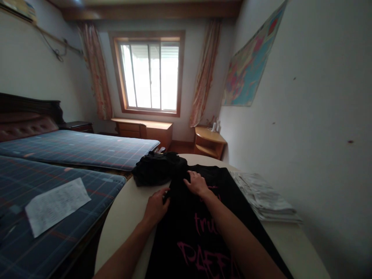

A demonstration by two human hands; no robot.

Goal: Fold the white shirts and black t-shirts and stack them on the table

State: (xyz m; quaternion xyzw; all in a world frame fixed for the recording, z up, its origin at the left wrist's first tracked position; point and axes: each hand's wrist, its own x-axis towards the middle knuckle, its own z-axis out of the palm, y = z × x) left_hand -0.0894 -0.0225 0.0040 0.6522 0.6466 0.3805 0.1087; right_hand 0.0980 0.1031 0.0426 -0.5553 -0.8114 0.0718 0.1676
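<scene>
A black T-shirt [186, 221] with pink lettering lies spread over a round cream table [122, 228]. At the shirt's left edge is my left hand [155, 206], its fingers and thumb curled around a bit of the black cloth. Farther up and to the right, my right hand [197, 183] rests on the shirt's upper part with its fingers apart. Just beyond both hands, a crumpled heap of black clothing [154, 168] touches the top left of the shirt. My right forearm covers part of the lettering.
Folded pale cloths or sheets [264, 197] are stacked on the table's right side, near the wall. A bed [75, 147] with a plaid mattress stands left, bearing a paper sheet [58, 205]. A desk [142, 124] and a corner cabinet [210, 135] stand by the window.
</scene>
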